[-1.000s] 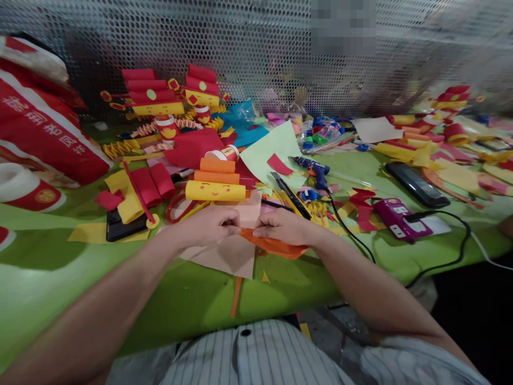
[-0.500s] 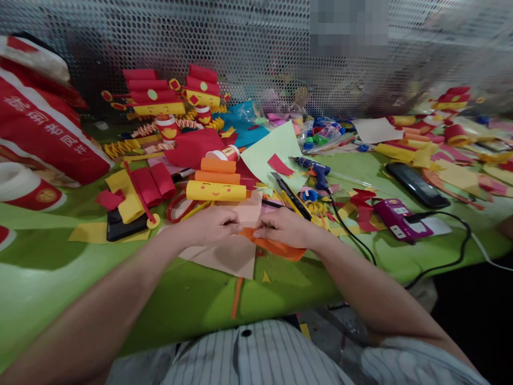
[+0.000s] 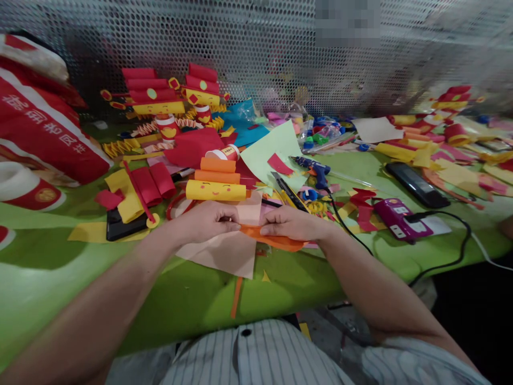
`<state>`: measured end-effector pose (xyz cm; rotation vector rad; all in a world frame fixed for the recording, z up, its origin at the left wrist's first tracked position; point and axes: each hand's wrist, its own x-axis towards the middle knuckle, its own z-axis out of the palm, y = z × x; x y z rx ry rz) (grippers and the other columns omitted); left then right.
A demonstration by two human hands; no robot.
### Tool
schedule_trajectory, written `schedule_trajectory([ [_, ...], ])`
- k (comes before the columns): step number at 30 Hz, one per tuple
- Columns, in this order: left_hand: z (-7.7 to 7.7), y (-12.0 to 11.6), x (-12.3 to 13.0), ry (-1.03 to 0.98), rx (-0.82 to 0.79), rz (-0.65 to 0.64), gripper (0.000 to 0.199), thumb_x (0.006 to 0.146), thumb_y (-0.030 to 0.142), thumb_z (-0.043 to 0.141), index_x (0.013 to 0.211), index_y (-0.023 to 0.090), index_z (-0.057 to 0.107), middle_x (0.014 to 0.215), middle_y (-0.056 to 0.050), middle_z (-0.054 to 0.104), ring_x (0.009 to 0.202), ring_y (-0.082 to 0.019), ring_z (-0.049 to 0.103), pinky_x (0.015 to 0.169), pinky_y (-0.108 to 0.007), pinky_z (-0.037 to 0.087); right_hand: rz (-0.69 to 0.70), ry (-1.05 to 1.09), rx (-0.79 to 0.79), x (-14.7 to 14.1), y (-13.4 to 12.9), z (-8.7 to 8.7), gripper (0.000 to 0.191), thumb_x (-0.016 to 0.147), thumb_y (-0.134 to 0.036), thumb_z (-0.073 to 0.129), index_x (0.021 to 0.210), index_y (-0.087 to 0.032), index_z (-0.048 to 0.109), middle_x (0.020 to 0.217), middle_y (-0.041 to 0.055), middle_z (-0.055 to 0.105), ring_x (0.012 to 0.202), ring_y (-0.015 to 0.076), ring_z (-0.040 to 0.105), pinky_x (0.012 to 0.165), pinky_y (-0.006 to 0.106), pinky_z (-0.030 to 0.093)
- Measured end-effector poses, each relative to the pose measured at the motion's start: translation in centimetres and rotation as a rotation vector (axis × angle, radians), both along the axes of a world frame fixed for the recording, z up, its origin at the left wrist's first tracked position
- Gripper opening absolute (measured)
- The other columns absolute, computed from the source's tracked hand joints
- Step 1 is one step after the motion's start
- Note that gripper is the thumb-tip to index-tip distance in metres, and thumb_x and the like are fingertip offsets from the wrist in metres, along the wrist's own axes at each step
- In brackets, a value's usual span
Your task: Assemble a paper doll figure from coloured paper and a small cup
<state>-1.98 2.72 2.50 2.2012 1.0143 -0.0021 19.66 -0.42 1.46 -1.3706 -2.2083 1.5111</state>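
Both hands (image 3: 248, 223) lifted orange paper (image 3: 276, 240); red banner (image 3: 44, 128) lettering illegible

Single head-worn view, forward and down, close over the green table (image 3: 48, 278) edge.

A green table (image 3: 60, 267) carries a crowd of craft stuff. Near its middle lies a peach paper sheet (image 3: 228, 254) with an orange paper piece (image 3: 280, 241) at its 3 o'clock. At 12 o'clock sits a yellow roll with a face (image 3: 215, 191). A black phone (image 3: 120, 227) lies at 9 o'clock. Out toward 2 o'clock are a blue glue gun (image 3: 315, 170), a purple device (image 3: 398, 220) and a second dark phone (image 3: 417, 184).
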Motion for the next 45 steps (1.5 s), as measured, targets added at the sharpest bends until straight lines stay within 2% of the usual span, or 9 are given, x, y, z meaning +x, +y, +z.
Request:
schedule_trajectory([
  [8,-0.5,-0.5,0.2,0.122,0.099,-0.07,0.025,0.08,0.037,0.044,0.079,0.019,0.061,0.072,-0.002,0.061,0.064,-0.014,0.05,0.055,-0.024,0.03,0.064,-0.172,0.244,-0.5,-0.1,-0.4,0.026,0.08,-0.035,0.049,0.064,-0.015,0.055,0.055,-0.0039,0.043,0.054,0.008,0.039,0.053,0.021,0.027],
  [13,-0.4,-1.0,0.6,0.173,0.101,-0.093,0.028,0.082,0.036,0.041,0.071,0.018,0.059,0.063,-0.001,0.056,0.058,-0.014,0.046,0.052,-0.025,0.027,0.039,-0.131,0.208,-0.8,-0.4,-0.5,0.028,0.077,-0.038,0.053,0.061,-0.014,0.056,0.053,-0.0039,0.042,0.051,0.0077,0.038,0.05,0.022,0.026],
  [15,-0.2,-1.0,0.7,0.088,0.051,-0.04,0.027,0.082,0.035,0.041,0.068,0.017,0.056,0.064,-0.001,0.055,0.059,-0.013,0.046,0.053,-0.025,0.028,-0.08,0.059,0.147,-0.4,-0.2,-0.5,0.029,0.077,-0.04,0.053,0.066,-0.014,0.06,0.055,-0.0028,0.047,0.052,0.0079,0.041,0.05,0.021,0.031],
  [21,-0.4,-1.3,1.2,-0.353,-0.203,0.264,0.027,0.081,0.039,0.045,0.068,0.017,0.052,0.056,0.004,0.042,0.052,-0.009,0.038,0.05,-0.021,0.028,-0.695,0.867,-0.157,0.9,1.5,-1.7,0.036,0.067,-0.05,0.059,0.08,-0.017,0.065,0.056,0.0006,0.059,0.045,0.0105,0.05,0.04,0.022,0.038],
  [24,-0.9,-1.7,1.6,-0.553,-0.43,0.347,0.028,0.081,0.042,0.046,0.068,0.017,0.049,0.047,0.008,0.029,0.042,-0.006,0.023,0.043,-0.02,0.019,-0.587,0.945,-0.149,0.3,1.4,-2.6,0.035,0.055,-0.035,0.075,0.083,-0.017,0.066,0.057,0.0014,0.064,0.047,0.0125,0.056,0.044,0.024,0.046],
  [28,-1.3,-2.2,2.3,-0.688,-0.602,0.373,0.026,0.079,0.039,0.052,0.067,0.016,0.05,0.043,0.009,0.026,0.038,-0.004,0.018,0.04,-0.02,0.014,-0.411,0.941,-0.085,-1.2,0.6,-3.2,0.027,0.06,-0.029,0.075,0.083,-0.017,0.068,0.058,-0.0004,0.063,0.049,0.01,0.056,0.049,0.023,0.049],
  [33,-1.4,-2.5,2.8,-0.701,-0.649,0.365,0.023,0.078,0.036,0.053,0.067,0.015,0.054,0.043,0.008,0.027,0.039,-0.004,0.019,0.039,-0.019,0.014,-0.436,1.044,0.092,-1.9,0.4,-3.0,0.016,0.058,-0.027,0.077,0.07,-0.019,0.07,0.061,-0.0023,0.063,0.044,0.0056,0.052,0.041,0.019,0.045],
  [40,-0.9,-2.7,2.8,-0.796,-0.662,0.416,0.013,0.074,0.017,0.045,0.066,0.013,0.054,0.05,0.003,0.044,0.043,-0.005,0.029,0.04,-0.021,0.017,-0.503,1.051,0.146,-1.9,0.6,-3.1,0.011,0.062,-0.029,0.074,0.066,-0.02,0.071,0.056,-0.0013,0.066,0.043,0.0064,0.054,0.04,0.017,0.047],
  [45,-0.8,-2.4,2.2,-0.76,-0.757,0.253,0.012,0.08,0.019,0.048,0.075,0.013,0.057,0.063,0.0,0.056,0.043,-0.003,0.034,0.041,-0.018,0.024,-0.554,1.054,0.146,-1.8,0.6,-3.3,0.012,0.062,-0.031,0.074,0.064,-0.02,0.07,0.055,-0.0027,0.065,0.039,0.0046,0.051,0.039,0.017,0.047],
])
